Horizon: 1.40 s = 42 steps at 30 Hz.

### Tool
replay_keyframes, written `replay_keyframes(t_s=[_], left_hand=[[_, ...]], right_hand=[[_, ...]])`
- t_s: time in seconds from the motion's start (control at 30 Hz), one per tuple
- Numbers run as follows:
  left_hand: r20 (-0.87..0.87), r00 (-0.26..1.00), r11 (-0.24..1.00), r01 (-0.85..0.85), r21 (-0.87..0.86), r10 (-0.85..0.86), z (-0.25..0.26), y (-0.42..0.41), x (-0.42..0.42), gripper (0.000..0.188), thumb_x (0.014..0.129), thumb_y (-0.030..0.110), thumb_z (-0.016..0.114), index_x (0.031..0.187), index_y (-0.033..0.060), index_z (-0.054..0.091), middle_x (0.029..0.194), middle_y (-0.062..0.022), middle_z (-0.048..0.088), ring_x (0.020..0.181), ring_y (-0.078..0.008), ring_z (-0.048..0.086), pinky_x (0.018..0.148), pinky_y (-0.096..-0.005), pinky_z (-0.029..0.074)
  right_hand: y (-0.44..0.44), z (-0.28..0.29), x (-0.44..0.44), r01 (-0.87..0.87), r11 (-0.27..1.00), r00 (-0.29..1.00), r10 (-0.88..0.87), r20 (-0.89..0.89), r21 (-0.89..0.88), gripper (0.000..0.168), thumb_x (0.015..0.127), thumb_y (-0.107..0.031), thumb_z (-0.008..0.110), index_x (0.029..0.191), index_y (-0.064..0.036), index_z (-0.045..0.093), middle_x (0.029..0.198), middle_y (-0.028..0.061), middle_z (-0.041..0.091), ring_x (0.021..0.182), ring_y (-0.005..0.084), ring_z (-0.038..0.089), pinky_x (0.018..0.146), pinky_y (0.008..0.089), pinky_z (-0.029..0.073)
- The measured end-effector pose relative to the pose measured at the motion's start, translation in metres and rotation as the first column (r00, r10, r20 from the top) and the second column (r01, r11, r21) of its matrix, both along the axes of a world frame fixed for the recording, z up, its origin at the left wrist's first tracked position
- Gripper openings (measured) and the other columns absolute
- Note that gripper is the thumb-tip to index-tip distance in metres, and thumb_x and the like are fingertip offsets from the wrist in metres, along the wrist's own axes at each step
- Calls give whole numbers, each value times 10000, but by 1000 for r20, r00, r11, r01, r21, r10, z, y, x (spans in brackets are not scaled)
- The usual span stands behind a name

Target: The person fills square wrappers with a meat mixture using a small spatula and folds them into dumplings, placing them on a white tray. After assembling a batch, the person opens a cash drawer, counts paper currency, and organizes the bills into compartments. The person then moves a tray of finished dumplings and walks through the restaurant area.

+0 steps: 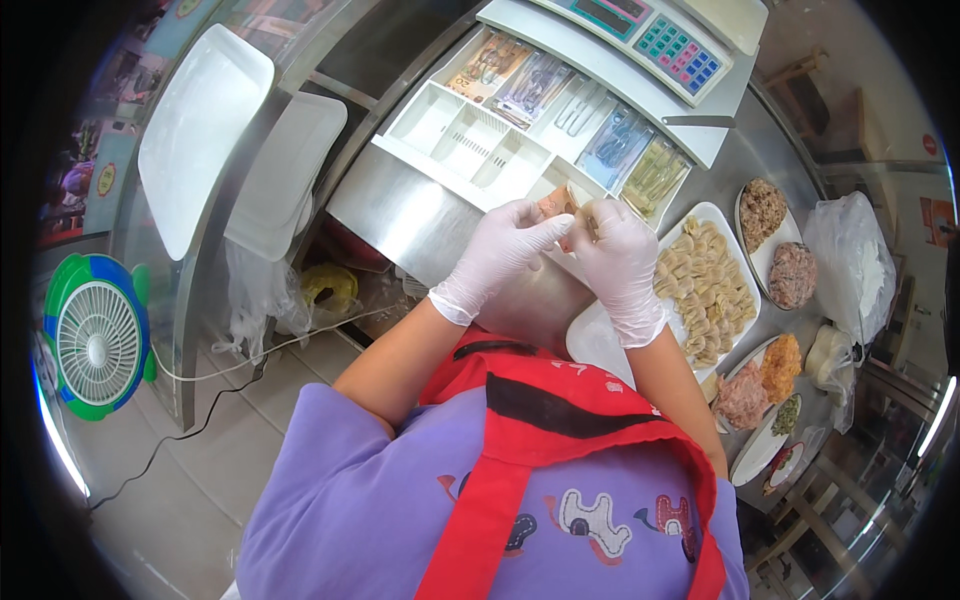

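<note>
In white disposable gloves, my left hand (504, 251) and my right hand (616, 259) meet over the near edge of an open cash drawer. Between their fingers they hold an orange banknote (556, 202), its lower part partly hidden by the fingers. The white cash tray (420, 169) lies beyond, with orange notes (487, 66), purple notes (534, 86), blue notes (616, 144) and yellow-green notes (655, 180) under wire clips in separate compartments. To the right of my right hand sits a white tray of folded dumplings (705, 285).
A digital scale (667, 45) and a metal spatula or knife blade (699, 121) are behind the drawer. Plates of minced filling (793, 274) and a plastic bag (855, 262) stand right. White trays (206, 135) and a small fan (97, 341) are left.
</note>
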State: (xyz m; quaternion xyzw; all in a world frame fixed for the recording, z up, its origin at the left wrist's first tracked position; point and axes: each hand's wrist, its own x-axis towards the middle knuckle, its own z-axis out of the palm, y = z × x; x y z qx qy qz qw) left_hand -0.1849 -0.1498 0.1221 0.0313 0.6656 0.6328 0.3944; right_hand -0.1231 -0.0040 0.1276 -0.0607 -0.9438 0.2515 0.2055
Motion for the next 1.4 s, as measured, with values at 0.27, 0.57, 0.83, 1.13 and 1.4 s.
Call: replay_keyframes(t_s=[0.27, 0.57, 0.83, 1.13, 1.4], left_hand=[[72, 991, 988, -123, 92, 117, -25, -11, -5, 168, 844, 119, 558, 963, 14, 612, 696, -14, 593, 509, -43, 486, 443, -176, 351], [92, 985, 989, -149, 19, 147, -28, -26, -12, 218, 820, 94, 501, 983, -14, 598, 688, -39, 600, 475, -63, 503, 403, -182, 358], [0, 999, 997, -44, 69, 45, -28, -39, -13, 190, 812, 72, 543, 973, -24, 577, 734, -61, 605, 542, -76, 535, 476, -190, 414], [30, 998, 995, -54, 84, 51, -32, -48, -15, 142, 827, 34, 535, 950, 3, 601, 720, -10, 587, 551, -31, 481, 491, -167, 376], [310, 950, 919, -164, 358, 49, -30, -56, -30, 128, 835, 16, 519, 921, 18, 615, 672, -23, 570, 483, -53, 456, 419, -167, 340]], right_hand=[[15, -6, 6, 264, 564, 961, -85, 262, -782, 84, 812, -75, 605, 793, 1, 576, 659, 4, 575, 541, 54, 516, 479, 210, 424], [31, -4, 26, 261, 295, 940, 138, 311, -919, 122, 846, -81, 612, 910, -27, 523, 719, 28, 582, 496, 84, 523, 436, 208, 415], [25, -2, 33, 236, 222, 928, 237, 288, -946, 196, 855, -103, 609, 1011, 0, 549, 794, 41, 623, 584, 88, 577, 486, 208, 456], [25, 1, 34, 244, 148, 948, 174, 268, -958, 221, 854, -80, 597, 1052, 16, 582, 810, 52, 641, 622, 85, 577, 519, 225, 485], [34, -2, 45, 157, 217, 955, 214, 204, -963, 163, 808, 23, 507, 907, 20, 636, 804, 69, 637, 577, 123, 585, 552, 243, 497]])
